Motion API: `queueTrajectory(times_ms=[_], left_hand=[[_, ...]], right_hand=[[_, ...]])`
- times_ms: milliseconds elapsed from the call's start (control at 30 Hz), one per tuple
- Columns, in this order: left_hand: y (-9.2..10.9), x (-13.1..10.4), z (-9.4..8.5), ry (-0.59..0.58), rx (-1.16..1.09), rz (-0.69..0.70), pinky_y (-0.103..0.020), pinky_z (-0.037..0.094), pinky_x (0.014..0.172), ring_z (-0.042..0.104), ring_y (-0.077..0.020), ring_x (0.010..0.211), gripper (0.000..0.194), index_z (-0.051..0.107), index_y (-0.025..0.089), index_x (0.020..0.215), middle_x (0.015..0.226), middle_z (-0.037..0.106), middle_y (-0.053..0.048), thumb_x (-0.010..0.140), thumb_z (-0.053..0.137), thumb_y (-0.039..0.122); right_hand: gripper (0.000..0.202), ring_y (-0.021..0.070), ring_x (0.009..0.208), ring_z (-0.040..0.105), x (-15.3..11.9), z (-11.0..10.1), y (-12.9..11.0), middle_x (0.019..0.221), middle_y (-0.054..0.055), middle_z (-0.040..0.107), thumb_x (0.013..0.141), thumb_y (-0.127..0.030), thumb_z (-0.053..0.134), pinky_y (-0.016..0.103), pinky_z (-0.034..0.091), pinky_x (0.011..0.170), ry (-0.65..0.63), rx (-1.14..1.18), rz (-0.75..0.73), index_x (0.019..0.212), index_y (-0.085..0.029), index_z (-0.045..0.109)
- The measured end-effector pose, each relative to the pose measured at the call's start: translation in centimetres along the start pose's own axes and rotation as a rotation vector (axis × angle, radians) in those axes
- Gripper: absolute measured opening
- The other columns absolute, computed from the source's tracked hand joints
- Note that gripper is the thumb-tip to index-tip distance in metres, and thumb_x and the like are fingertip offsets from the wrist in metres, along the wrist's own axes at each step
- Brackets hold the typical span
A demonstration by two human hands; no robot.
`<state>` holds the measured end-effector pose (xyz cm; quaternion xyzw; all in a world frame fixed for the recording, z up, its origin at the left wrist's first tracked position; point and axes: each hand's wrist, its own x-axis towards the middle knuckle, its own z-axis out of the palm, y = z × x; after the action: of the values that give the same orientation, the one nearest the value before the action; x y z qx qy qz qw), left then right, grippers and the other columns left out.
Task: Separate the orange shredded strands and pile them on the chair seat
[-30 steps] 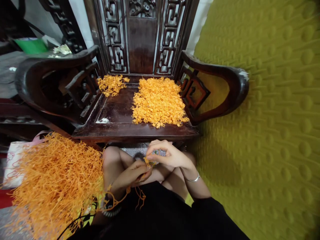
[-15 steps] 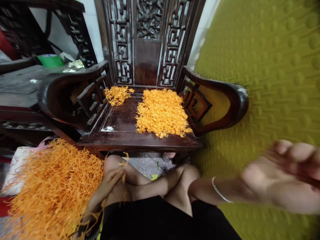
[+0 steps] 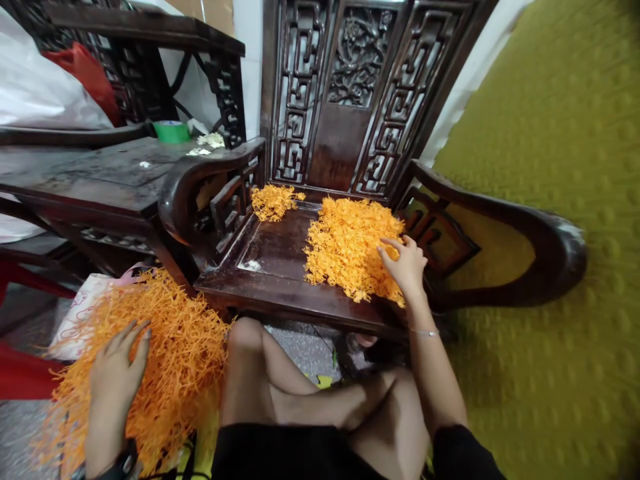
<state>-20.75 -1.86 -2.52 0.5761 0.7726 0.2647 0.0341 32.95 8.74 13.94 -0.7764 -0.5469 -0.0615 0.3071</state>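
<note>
My left hand (image 3: 117, 363) rests over a big heap of loose orange strands (image 3: 185, 333) at the lower left, its fingers spread and nothing seen in them. On the dark wooden chair seat (image 3: 277, 257) lies a dense patch of yellow-orange knotted pieces (image 3: 345, 243). At the right edge of that patch is my right hand (image 3: 409, 265), fingers apart, thumb and forefinger near the pieces. Whether its fingertips touch them I cannot tell. A smaller pile of similar pieces (image 3: 274, 202) sits at the seat's back left corner.
Curved armrests (image 3: 545, 257) flank the seat, with a carved backrest (image 3: 345, 133) behind. On the dark side table (image 3: 100, 177) at left are a green tape roll (image 3: 171, 131) and white scraps. A white bag (image 3: 83, 313) lies behind the strands. A green textured surface (image 3: 530, 373) fills the right.
My right hand has moved from the far right to the patch on the seat. My left hand has gone from beside my knee to the strand heap. The view has shifted left.
</note>
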Motion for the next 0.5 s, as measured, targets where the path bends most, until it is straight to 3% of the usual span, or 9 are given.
queueTrajectory(times_ms=[100,200,300,400,500], left_hand=[[1.5,-1.1,-0.4,0.211,-0.133,-0.017,-0.044,0.045,0.102,0.062,-0.032,0.113,0.036,0.066,0.016,0.109,0.117,0.069,-0.012,0.09,0.044,0.038],[4.6,-2.4,-0.6,0.316,-0.28,-0.171,-0.045,0.047,0.099,0.063,-0.032,0.109,0.038,0.066,0.016,0.108,0.111,0.07,-0.013,0.092,0.042,0.041],[6.8,-3.6,0.6,0.188,-0.48,-0.284,-0.042,0.048,0.097,0.063,-0.0307,0.111,0.036,0.065,0.02,0.105,0.113,0.071,-0.01,0.093,0.043,0.045],[7.3,-4.6,3.2,0.078,-0.546,-0.356,-0.041,0.054,0.085,0.065,-0.0333,0.106,0.033,0.065,0.022,0.096,0.102,0.075,-0.007,0.088,0.048,0.049],[6.6,-5.3,5.6,0.121,-0.584,-0.403,-0.039,0.054,0.083,0.067,-0.0319,0.103,0.033,0.063,0.024,0.092,0.098,0.075,-0.005,0.091,0.044,0.051]], right_hand=[[0.032,0.0296,0.099,0.064,1.4,0.0,-2.3,0.107,0.013,0.07,0.089,-0.04,0.052,0.044,0.043,0.091,-0.116,-0.036,-0.134,0.101,-0.018,0.073],[0.032,0.0217,0.088,0.067,4.8,2.4,-7.5,0.094,0.009,0.073,0.094,-0.036,0.047,0.03,0.046,0.08,-0.268,-0.047,-0.346,0.102,-0.016,0.071],[0.03,0.0201,0.091,0.066,9.0,7.2,-13.6,0.097,0.008,0.072,0.095,-0.035,0.049,0.027,0.045,0.081,-0.303,-0.086,-0.448,0.108,-0.017,0.069],[0.036,0.0221,0.1,0.064,12.5,12.4,-18.5,0.105,0.012,0.07,0.096,-0.037,0.051,0.03,0.046,0.086,-0.297,-0.128,-0.474,0.119,-0.013,0.063],[0.038,0.0217,0.103,0.063,14.6,16.4,-21.8,0.113,0.012,0.065,0.096,-0.04,0.054,0.039,0.05,0.091,-0.306,-0.175,-0.437,0.12,-0.012,0.059]])
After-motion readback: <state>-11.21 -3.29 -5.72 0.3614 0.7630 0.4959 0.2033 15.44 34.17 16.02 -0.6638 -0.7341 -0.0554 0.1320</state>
